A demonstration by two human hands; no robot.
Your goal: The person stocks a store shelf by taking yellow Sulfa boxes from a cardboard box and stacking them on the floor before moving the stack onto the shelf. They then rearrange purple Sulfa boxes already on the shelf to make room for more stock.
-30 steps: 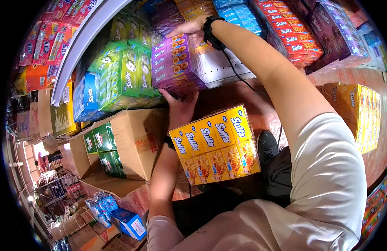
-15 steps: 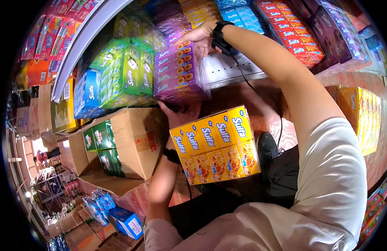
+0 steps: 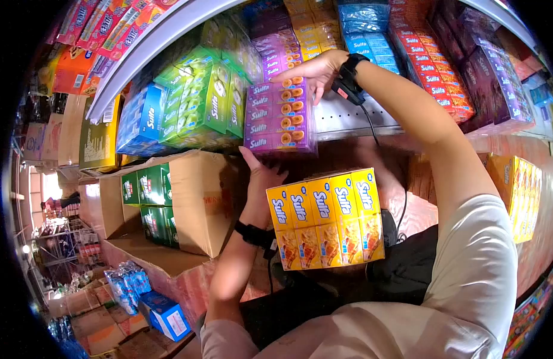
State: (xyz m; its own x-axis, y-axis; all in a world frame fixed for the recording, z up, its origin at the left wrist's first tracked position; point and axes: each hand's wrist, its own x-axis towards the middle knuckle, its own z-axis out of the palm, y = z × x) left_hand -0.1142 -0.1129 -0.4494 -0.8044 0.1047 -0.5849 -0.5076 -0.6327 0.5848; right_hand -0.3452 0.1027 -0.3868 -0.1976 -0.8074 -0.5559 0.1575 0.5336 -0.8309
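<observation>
A purple Sulfa pack [image 3: 276,119] stands at the shelf's front edge, beside green Sulfa packs [image 3: 207,99]. My right hand [image 3: 320,70] lies over its upper right side, thumb across the top and fingers down the side, wrapped on it. Below its lower left corner is my left hand [image 3: 264,176], thumb up against the corner, fingers spread; part of them lies in shadow under the pack. A yellow Sulfa pack [image 3: 326,221] is in front of my body, right of my left forearm; what supports it is hidden.
Blue [image 3: 372,51], red [image 3: 432,75] and more purple packs fill the shelf [image 3: 363,119] to the right. An open carton [image 3: 198,197] with green boxes sits at left. Yellow packs [image 3: 516,191] are at far right. A cable [image 3: 402,203] hangs from my right wrist.
The view has shifted, so most things appear lower and further right. My right hand stays on the purple pack, and my left hand's fingers now show more spread below it.
</observation>
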